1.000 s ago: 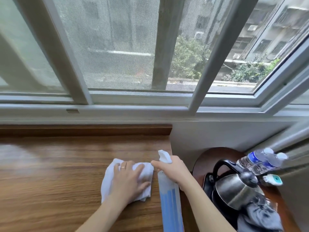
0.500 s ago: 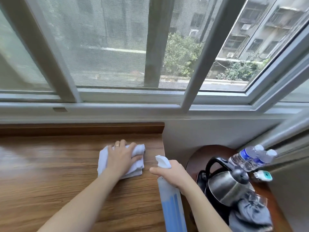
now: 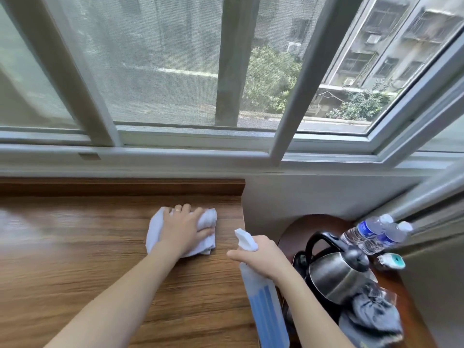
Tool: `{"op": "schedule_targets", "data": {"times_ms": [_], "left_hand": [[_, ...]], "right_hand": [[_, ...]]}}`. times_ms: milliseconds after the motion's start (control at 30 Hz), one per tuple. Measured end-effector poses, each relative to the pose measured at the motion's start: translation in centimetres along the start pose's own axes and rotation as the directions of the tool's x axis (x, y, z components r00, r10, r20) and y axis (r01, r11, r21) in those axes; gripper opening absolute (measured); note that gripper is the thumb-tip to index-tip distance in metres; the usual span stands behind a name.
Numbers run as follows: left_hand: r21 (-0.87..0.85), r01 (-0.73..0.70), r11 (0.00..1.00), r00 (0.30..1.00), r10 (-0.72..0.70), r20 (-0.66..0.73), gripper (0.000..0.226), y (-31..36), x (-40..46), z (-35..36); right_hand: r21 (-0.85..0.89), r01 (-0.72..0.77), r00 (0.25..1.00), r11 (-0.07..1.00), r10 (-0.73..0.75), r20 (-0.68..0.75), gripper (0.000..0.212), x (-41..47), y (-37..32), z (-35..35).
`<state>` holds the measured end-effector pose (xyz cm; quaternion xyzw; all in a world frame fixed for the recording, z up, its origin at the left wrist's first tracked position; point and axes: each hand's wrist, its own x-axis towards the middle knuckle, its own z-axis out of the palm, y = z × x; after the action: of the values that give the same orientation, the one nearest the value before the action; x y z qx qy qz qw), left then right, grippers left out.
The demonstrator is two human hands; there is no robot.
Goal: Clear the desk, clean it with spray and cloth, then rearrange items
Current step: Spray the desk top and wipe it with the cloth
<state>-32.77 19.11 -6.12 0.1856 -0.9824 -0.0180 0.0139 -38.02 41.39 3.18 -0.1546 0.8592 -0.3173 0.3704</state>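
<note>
A white cloth point(image 3: 155, 229) lies bunched on the wooden desk point(image 3: 75, 259) near its far right corner. My left hand point(image 3: 184, 229) presses down on the cloth, its fingers curling over the bunched far edge. My right hand point(image 3: 263, 257) grips the neck of a spray bottle point(image 3: 266, 305) with blue liquid and a white nozzle, held at the desk's right edge with the nozzle pointing left and away.
A raised wooden ledge point(image 3: 120, 187) backs the desk under the window. To the right, a round dark side table point(image 3: 301, 224) carries a steel kettle point(image 3: 336, 275), two water bottles point(image 3: 371, 234), a grey cloth point(image 3: 371, 315) and a small teal-capped item point(image 3: 394, 261).
My left hand has pushed the cloth away from me toward the desk's far right corner. The right hand with the spray bottle has stayed at the desk's right edge.
</note>
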Motion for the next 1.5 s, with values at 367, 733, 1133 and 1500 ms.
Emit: {"op": "schedule_targets", "data": {"times_ms": [367, 733, 1133, 1500], "left_hand": [[-0.031, -0.025, 0.999, 0.996, 0.022, -0.088, 0.061, 2.1, -7.4, 1.5], [-0.006, 0.029, 1.0, 0.997, -0.029, -0.064, 0.057, 2.2, -7.0, 1.2], [-0.005, -0.027, 1.0, 0.993, 0.026, -0.117, 0.056, 1.8, -6.9, 1.6], [-0.019, -0.042, 0.999, 0.982, 0.038, -0.186, 0.053, 2.4, -4.8, 1.9]], "right_hand": [[-0.09, 0.064, 0.998, 0.994, -0.064, 0.006, 0.036, 0.2, -0.4, -0.1], [-0.083, 0.078, 0.995, 0.994, -0.083, -0.062, 0.046, -1.1, 1.5, -0.4], [-0.037, -0.006, 0.989, 0.999, 0.0, -0.148, 0.043, -1.7, 1.9, 0.2], [-0.019, 0.009, 0.986, 1.0, -0.012, -0.167, 0.042, -0.7, 2.2, 0.1]]}}
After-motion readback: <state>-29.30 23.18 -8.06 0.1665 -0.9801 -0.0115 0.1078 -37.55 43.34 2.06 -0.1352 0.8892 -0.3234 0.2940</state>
